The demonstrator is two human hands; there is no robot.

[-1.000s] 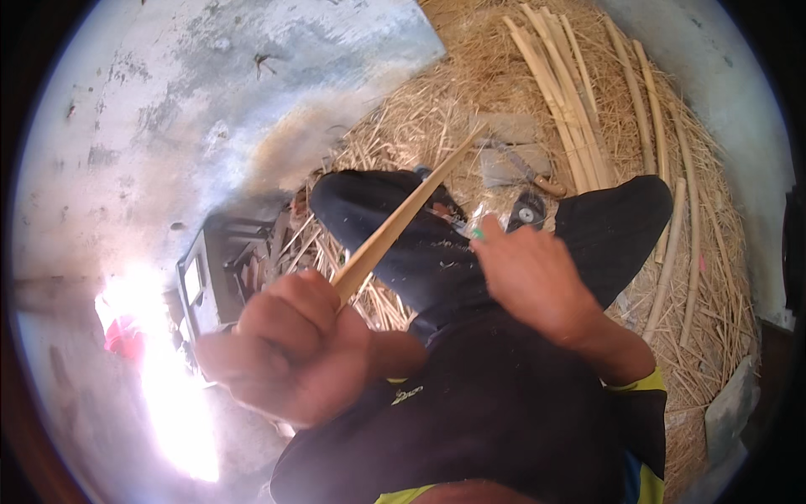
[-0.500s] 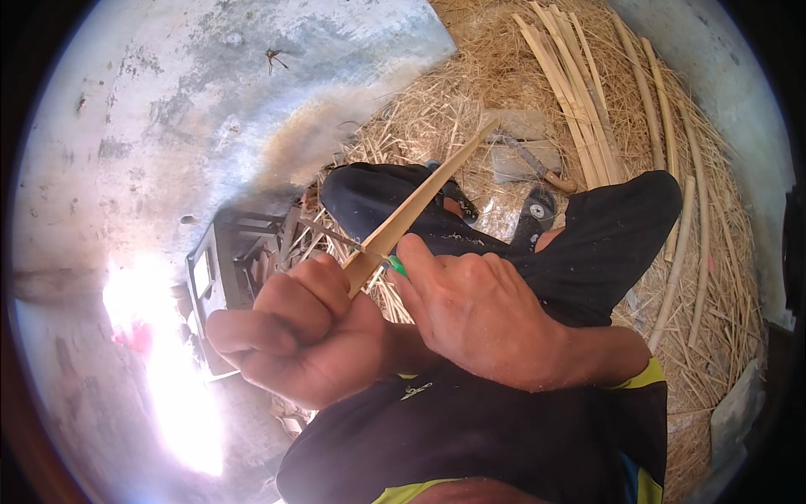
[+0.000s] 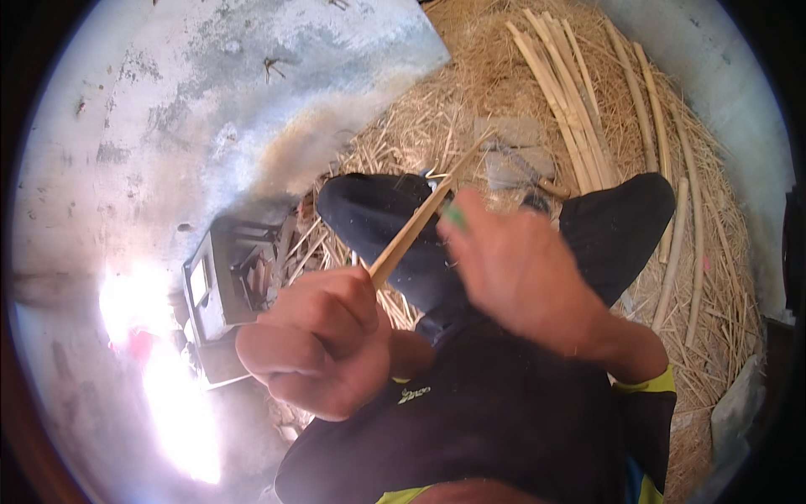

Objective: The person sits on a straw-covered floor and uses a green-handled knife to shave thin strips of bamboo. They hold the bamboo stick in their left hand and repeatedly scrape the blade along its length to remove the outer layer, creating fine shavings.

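Note:
My left hand point(image 3: 323, 340) is a fist around the near end of a pale bamboo strip point(image 3: 411, 233), which slants away from me over my lap. Farther along the strip, my right hand point(image 3: 525, 273) is closed on a knife; only a bit of its green handle point(image 3: 456, 216) shows beside the thumb. Motion smears this hand and the handle. The blade is hard to make out against the strip. A thin curled shaving point(image 3: 436, 175) seems to rise from the strip just beyond the knife.
Split bamboo strips point(image 3: 564, 105) lie in a bundle beyond my knees, with several round canes point(image 3: 682, 252) to the right. Shavings point(image 3: 495, 80) cover the floor. A hand tool point(image 3: 541, 181) rests by a flat block. At left stand a grey box-like frame point(image 3: 220, 281) and a stained wall point(image 3: 193, 101).
My right hand has slid the knife away from me, toward the strip's far end, and parted from my left hand. The left fist has shifted slightly right, and the strip has turned onto its narrower side.

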